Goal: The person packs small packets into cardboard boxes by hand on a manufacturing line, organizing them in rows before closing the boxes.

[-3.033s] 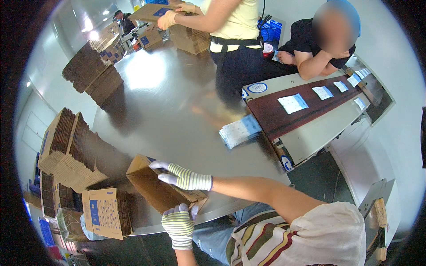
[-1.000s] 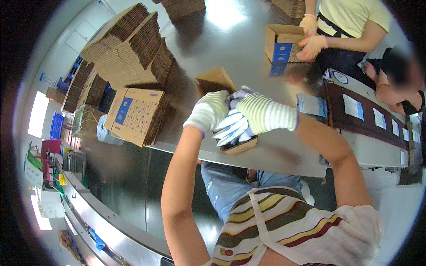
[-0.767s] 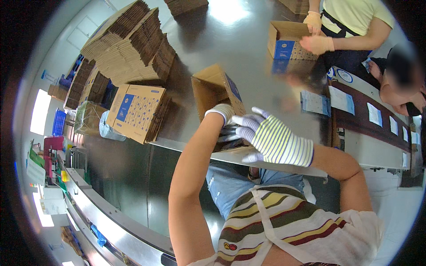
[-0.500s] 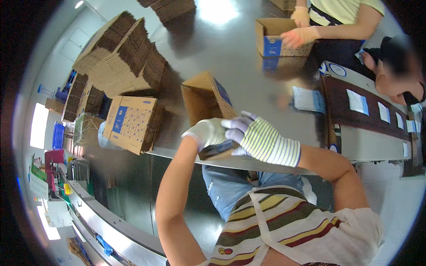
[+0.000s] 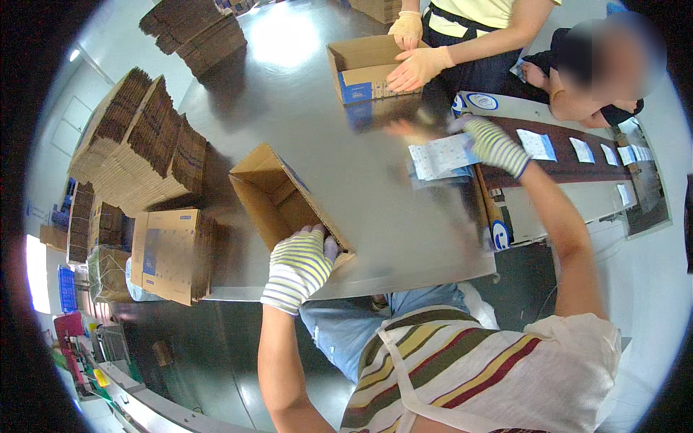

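An unlidded cardboard box stands in front of me at the near side of the metal table, its inside showing bare brown board. My left hand, in a striped glove, grips the box's near end, fingers hooked over the edge and partly hidden inside. To the right, my right hand, in a matching glove, reaches over the end of the conveyor. Its fingers are stretched out and slightly blurred beside a white-and-blue packet, whose right end meets the hand. More blue wrapping shows beneath that packet.
Several packets lie spaced along the dark conveyor belt. Across the table, a co-worker's gloved hands are at another box. Flattened cartons are stacked on the left, with more nearer me.
My right hand has left the box and swung right to the packet by the conveyor. My left hand now holds the box's near end alone. The whole view has shifted.
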A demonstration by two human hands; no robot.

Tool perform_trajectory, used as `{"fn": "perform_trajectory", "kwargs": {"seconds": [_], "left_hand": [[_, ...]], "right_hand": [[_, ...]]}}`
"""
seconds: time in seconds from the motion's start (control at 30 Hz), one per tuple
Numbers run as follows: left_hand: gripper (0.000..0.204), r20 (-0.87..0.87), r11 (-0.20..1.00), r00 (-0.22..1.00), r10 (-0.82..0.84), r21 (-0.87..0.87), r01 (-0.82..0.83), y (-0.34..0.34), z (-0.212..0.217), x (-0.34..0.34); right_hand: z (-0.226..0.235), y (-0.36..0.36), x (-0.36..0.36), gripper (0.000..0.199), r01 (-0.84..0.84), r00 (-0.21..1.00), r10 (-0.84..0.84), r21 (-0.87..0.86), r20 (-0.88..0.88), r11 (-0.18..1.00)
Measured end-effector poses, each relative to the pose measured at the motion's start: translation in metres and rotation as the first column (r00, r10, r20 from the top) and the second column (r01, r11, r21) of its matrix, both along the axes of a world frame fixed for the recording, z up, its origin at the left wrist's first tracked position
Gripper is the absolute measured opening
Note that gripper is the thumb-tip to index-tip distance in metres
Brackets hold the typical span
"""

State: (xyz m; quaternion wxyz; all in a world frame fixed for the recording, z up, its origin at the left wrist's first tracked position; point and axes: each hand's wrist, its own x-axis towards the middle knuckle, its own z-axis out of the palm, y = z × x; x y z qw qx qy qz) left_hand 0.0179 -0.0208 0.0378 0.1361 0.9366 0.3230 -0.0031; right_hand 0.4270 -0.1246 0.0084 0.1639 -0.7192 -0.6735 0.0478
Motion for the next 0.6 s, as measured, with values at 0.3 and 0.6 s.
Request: {"fn": "perform_trajectory", "kwargs": {"seconds": [0.3,0.6], "left_hand": [[0.030,0.089,0.997,0.995,-0.039,0.064,0.034,0.004,-0.010,0.000],[0.033,0.160,0.996,0.986,-0.047,0.085,0.034,0.005,-0.011,-0.002]], "right_hand": [[0.035,-0.034,0.085,0.052,0.228,0.963,-0.104,-0.550,0.247,0.803],[-0.071,0.072,0.069,0.062,-0.086,0.993,0.121,-0.745,-0.008,0.662]]}}
